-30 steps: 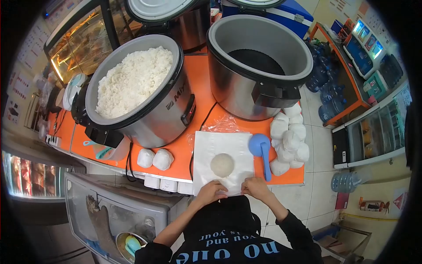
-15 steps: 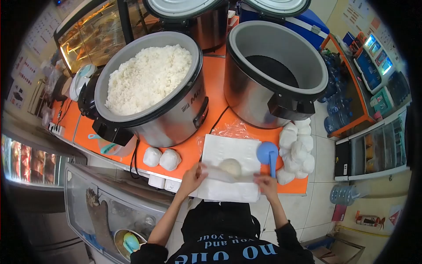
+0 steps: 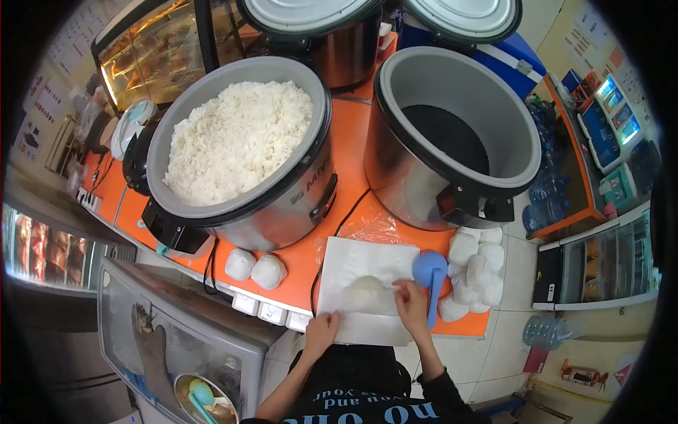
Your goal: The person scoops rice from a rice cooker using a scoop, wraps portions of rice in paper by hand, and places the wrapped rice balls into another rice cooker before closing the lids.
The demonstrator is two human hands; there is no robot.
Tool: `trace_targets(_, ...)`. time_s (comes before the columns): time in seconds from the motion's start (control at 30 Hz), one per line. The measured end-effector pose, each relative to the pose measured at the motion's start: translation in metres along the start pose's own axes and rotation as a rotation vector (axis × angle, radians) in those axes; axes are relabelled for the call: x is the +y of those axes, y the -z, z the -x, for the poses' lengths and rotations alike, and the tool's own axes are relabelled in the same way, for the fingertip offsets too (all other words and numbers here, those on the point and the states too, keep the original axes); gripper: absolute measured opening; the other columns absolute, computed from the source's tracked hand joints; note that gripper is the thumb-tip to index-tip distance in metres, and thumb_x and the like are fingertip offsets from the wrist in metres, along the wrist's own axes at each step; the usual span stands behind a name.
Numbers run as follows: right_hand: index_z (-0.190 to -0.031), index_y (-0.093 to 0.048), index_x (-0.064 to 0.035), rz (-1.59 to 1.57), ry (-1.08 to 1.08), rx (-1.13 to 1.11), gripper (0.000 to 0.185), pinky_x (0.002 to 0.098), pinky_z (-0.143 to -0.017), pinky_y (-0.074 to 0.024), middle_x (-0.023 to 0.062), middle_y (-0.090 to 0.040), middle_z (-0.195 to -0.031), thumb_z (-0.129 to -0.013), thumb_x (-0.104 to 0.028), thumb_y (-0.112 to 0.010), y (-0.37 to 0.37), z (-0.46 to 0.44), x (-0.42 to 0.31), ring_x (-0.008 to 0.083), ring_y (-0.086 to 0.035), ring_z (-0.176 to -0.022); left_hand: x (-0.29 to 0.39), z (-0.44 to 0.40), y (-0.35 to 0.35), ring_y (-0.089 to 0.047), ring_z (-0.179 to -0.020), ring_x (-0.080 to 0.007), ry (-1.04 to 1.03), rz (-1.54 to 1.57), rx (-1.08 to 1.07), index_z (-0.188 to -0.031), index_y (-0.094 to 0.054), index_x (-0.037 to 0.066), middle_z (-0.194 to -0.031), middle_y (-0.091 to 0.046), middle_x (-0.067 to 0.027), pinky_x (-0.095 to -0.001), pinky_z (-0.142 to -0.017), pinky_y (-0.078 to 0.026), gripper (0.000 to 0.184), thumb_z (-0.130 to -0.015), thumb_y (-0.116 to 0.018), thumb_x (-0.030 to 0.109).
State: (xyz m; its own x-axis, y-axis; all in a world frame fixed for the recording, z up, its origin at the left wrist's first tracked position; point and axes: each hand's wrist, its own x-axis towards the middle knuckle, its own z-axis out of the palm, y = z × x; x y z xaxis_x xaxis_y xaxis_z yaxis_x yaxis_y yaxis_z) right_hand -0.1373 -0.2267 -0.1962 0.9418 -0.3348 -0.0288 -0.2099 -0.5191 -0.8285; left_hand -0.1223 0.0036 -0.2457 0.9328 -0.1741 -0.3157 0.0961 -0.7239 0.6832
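A mound of white rice (image 3: 367,286) lies on a stack of white wrapping paper (image 3: 353,254) at the table's front edge. The near part of the mound looks veiled by a thin sheet. My left hand (image 3: 321,333) is closed on the paper's near left edge. With fingers bent together, my right hand (image 3: 411,304) pinches the sheet just right of the mound. Beside that hand lies a blue scoop (image 3: 430,270), its handle toward me. Several white wrapped bundles (image 3: 477,272) are piled on the right, and two wrapped bundles (image 3: 255,268) sit on the left.
A large cooker full of rice (image 3: 240,141) stands behind on the left, and an open cooker with a dark bottom (image 3: 452,141) on the right. A black cord (image 3: 346,215) crosses the orange table (image 3: 349,141). A grey chest (image 3: 183,325) stands low at the left.
Both hands have come down toward my body, the right also moving inward. The raised sheet edge has come down over the near side of the rice. The view has shifted slightly.
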Motion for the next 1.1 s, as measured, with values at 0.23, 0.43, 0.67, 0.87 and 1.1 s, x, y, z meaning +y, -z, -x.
trace_targets(0.23,-0.109,-0.046,-0.0075,-0.243,-0.201,-0.263,0.034,0.0298,-0.073,-0.049,0.008,-0.06,-0.099,-0.078,0.006,-0.05,-0.026,-0.059,0.106,0.0227,-0.06,-0.085,0.009,-0.05,0.002,-0.06,-0.085,-0.0325,-0.11,0.081,0.071,-0.123,-0.036,0.005,-0.103,-0.057,-0.0188,-0.0397,-0.067,-0.048,0.066,-0.067,-0.071,0.012)
trace_targets(0.43,-0.123,-0.043,-0.0092,0.302,0.502,-0.397,0.059,0.0413,-0.092,-0.04,0.0125,-0.055,-0.114,-0.07,-0.009,-0.069,-0.043,-0.128,0.014,0.0326,-0.055,-0.1,0.059,-0.131,0.013,-0.057,-0.079,-0.0348,-0.271,0.331,0.189,-0.115,-0.039,0.005,-0.102,-0.057,-0.0197,-0.0416,-0.067,-0.045,0.049,-0.072,-0.062,0.002)
trace_targets(0.67,-0.095,-0.064,-0.0077,0.267,0.142,-0.594,0.032,0.0369,-0.082,-0.0451,0.013,-0.063,-0.094,-0.064,-0.008,-0.069,0.001,-0.126,0.037,0.0269,-0.059,-0.093,0.051,-0.031,-0.05,-0.041,-0.107,-0.0336,-0.236,-0.103,0.31,-0.106,-0.046,0.005,-0.108,-0.047,-0.0132,-0.0461,-0.087,-0.029,0.054,-0.067,-0.071,0.033)
trace_targets(0.87,-0.081,-0.066,-0.0076,0.406,0.521,-0.151,0.017,0.0362,-0.07,-0.0457,0.0056,-0.06,-0.074,-0.065,-0.001,-0.064,-0.02,0.013,0.038,0.0229,-0.057,-0.075,0.034,-0.042,-0.073,-0.034,-0.112,-0.0342,0.117,0.034,0.177,-0.106,-0.045,0.002,-0.118,-0.041,-0.0163,-0.0449,-0.093,-0.024,0.071,-0.054,-0.078,0.037)
trace_targets(1.1,-0.081,-0.065,-0.0084,0.23,0.412,-0.035,0.018,0.0355,-0.072,-0.0451,0.006,-0.059,-0.077,-0.067,0.002,-0.06,-0.023,0.028,0.054,0.0244,-0.055,-0.078,0.042,-0.05,0.021,-0.05,-0.102,-0.0308,-0.743,-0.152,0.21,-0.103,-0.052,0.01,-0.11,-0.055,-0.0104,-0.0403,-0.088,-0.038,0.042,-0.063,-0.063,0.005)
